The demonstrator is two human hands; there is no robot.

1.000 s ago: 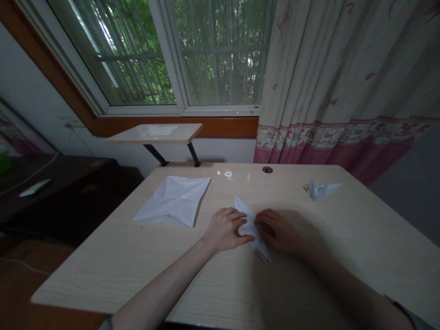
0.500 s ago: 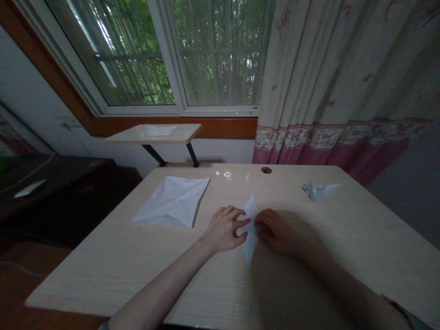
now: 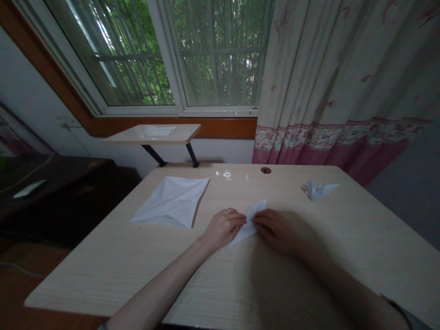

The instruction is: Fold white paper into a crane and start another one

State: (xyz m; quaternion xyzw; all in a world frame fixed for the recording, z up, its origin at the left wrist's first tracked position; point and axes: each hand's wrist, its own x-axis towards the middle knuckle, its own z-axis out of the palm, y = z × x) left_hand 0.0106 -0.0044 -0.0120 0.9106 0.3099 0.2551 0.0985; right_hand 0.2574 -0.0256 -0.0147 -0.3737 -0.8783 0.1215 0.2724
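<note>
A narrow folded white paper (image 3: 244, 233) lies slanted on the pale desk, its upper tip pointing away to the right. My left hand (image 3: 225, 227) pinches its left side, fingers pressed together. From the right, my right hand (image 3: 275, 229) has its fingertips closed on the paper's other edge. Both hands rest low over the desk, a small gap between them, and cover parts of the paper. A larger creased white sheet (image 3: 172, 201) is spread flat to the left. At the right sits a folded paper figure (image 3: 318, 190) with pointed ends.
The light wooden desk (image 3: 137, 270) has a round brown cable hole (image 3: 266, 170) near its back edge. A small raised shelf (image 3: 182, 133) at the back left bears another white paper (image 3: 160, 131). A dark cabinet (image 3: 68, 183) stands left; a curtain (image 3: 309, 91) hangs behind.
The folded paper has turned clockwise from nearly upright in view to slanted. My left hand's spread fingers have come together on it, while my right hand has stayed nearly in place.
</note>
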